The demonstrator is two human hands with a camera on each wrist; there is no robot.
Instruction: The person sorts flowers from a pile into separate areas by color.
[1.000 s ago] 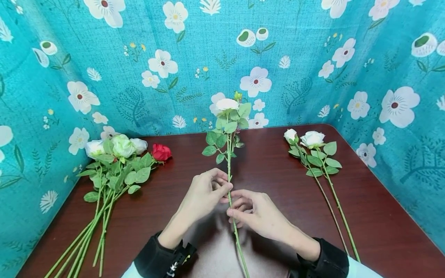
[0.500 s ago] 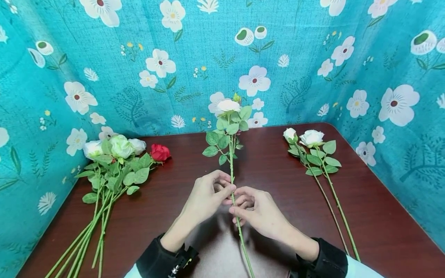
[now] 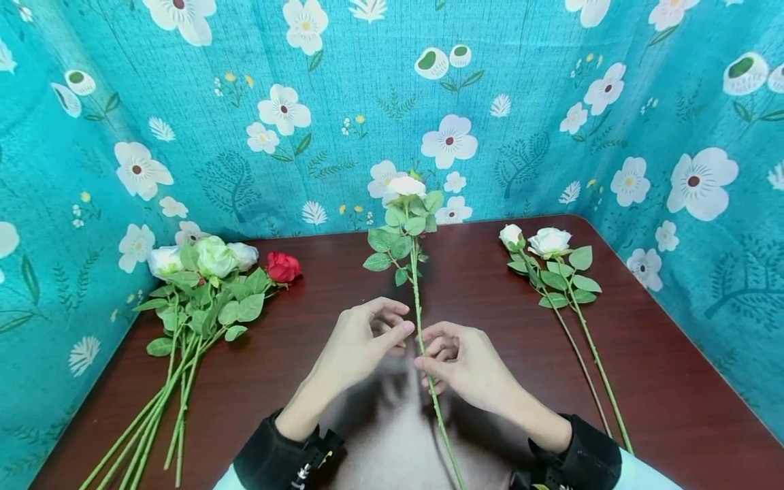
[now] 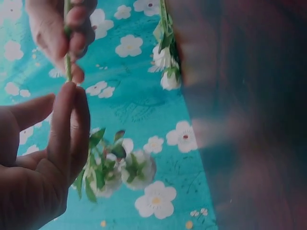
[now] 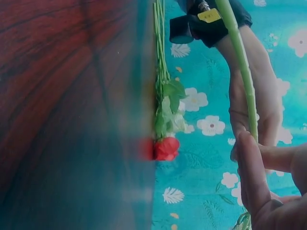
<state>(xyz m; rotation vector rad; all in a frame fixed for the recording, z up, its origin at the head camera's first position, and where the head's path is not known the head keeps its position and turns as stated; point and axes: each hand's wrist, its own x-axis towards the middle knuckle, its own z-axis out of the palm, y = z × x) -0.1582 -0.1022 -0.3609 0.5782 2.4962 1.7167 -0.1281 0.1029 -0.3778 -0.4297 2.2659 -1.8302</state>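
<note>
1. Floral cloth (image 3: 367, 78): biggest thing, hung behind everything. The bloom in hand sat in front of it on my feed; I couldn't tell how near, so I'd have rated short, slow moves safest.
2. Table (image 3: 331, 286): dark wood, under the work.
3. Left bunch (image 3: 199, 303): several roses, stems crossed, lying on the table's left, well apart from both hands. I judged it best left alone.
4. White rose (image 3: 418, 306): the main thing. I had it mid-table between the hands, bloom end away from the person, stem slanting down past the near picture edge.
5. Right pair (image 3: 556, 279): two white roses lying on the table's right, well apart from the right hand.
6. Right hand (image 3: 468, 364): thumb and fingers pinched the stem (image 5: 246, 72) partway along; it looked like the only hold. I figured the grip had to be firm enough to stop twisting, light enough not to bend the stem.
7. Left hand (image 3: 355, 340): loosely curled, thumb and fingertips apart, just beside the stem and holding nothing that I could see. I judged it well placed to steady the upper stem.
8. White bloom (image 3: 406, 186): top-heavy, I guessed, so fingers spaced along the stem would've controlled the tilt better.
</note>
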